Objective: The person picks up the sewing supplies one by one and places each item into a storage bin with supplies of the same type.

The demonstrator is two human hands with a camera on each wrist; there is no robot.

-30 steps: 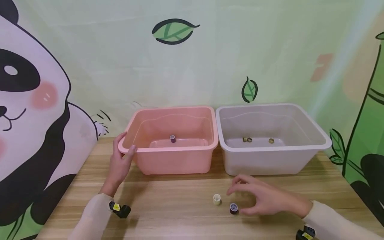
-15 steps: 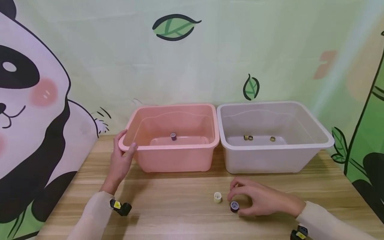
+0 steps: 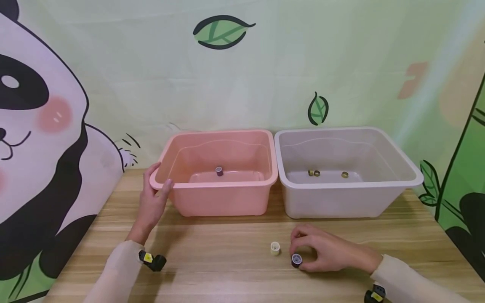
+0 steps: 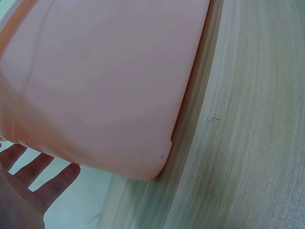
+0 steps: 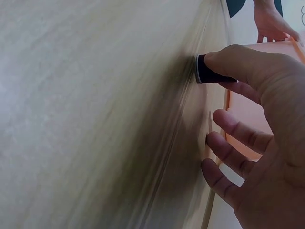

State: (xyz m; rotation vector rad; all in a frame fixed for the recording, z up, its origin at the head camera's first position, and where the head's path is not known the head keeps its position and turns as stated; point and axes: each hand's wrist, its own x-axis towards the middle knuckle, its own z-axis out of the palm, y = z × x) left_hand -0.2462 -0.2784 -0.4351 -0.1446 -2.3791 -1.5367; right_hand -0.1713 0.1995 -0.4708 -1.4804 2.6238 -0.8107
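Note:
In the head view my left hand [image 3: 151,205] grips the front left corner of the pink plastic bin [image 3: 221,202], thumb over the rim. The left wrist view has its fingers [image 4: 59,183] against the bin's outer wall. My right hand [image 3: 327,251] pinches a small dark cap [image 3: 296,260] between thumb and index finger, low at the wooden table. The right wrist view shows that dark cap [image 5: 214,71] in the pinch, the other fingers spread apart. Just left of it stands a cream-white cap [image 3: 275,248].
A purple-grey cap [image 3: 219,171] is inside the pink bin. Right beside that bin stands a light grey bin [image 3: 335,204], with several gold rings [image 3: 345,174] on its floor. Behind both hangs a green printed backdrop [image 3: 242,84] with a panda.
My right hand has closed its thumb and index finger around the dark cap. The left hand keeps its grip on the pink bin. The head view has shifted slightly.

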